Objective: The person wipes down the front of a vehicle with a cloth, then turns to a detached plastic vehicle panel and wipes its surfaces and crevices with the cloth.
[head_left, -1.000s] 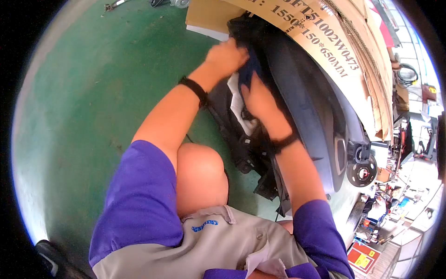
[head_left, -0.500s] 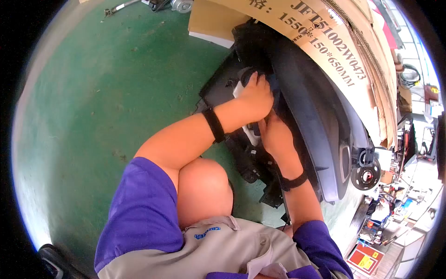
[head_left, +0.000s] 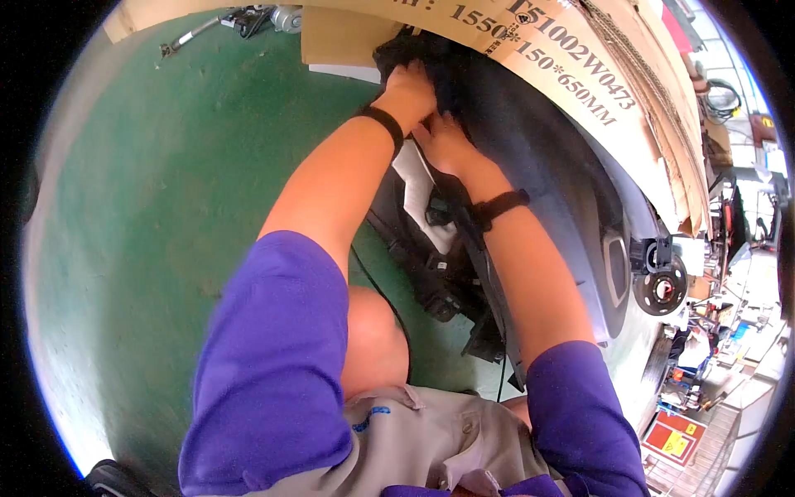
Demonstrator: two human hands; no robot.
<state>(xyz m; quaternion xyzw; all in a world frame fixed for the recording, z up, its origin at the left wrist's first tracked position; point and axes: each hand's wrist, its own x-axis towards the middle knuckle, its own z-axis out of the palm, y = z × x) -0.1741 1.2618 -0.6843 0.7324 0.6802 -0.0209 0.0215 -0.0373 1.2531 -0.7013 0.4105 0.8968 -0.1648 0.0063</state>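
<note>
A large dark blue-black moulded panel point(head_left: 571, 199) leans beside the cardboard, with black plastic structure point(head_left: 435, 286) along its near side. My left hand point(head_left: 411, 87) is at the panel's upper end, its fingers bent over the black part there; what they hold, if anything, is hidden. Just below and to the right, my right hand point(head_left: 450, 147) presses against the black edge with fingers partly hidden. White padding point(head_left: 414, 186) shows below my hands, inside the black structure. A thin black cable point(head_left: 503, 373) hangs at the lower end.
Printed cardboard point(head_left: 563, 83) covers the panel's upper right side. Green floor point(head_left: 182, 182) spreads to the left, with metal parts point(head_left: 286, 18) at the top. A round wheel-like disc point(head_left: 661, 288) stands right of the panel. A red sign point(head_left: 675, 436) and cluttered items lie at the lower right.
Both hands have moved up along the panel's black edge, my left hand to its upper end. They are farther apart than half a second ago, and more white padding shows.
</note>
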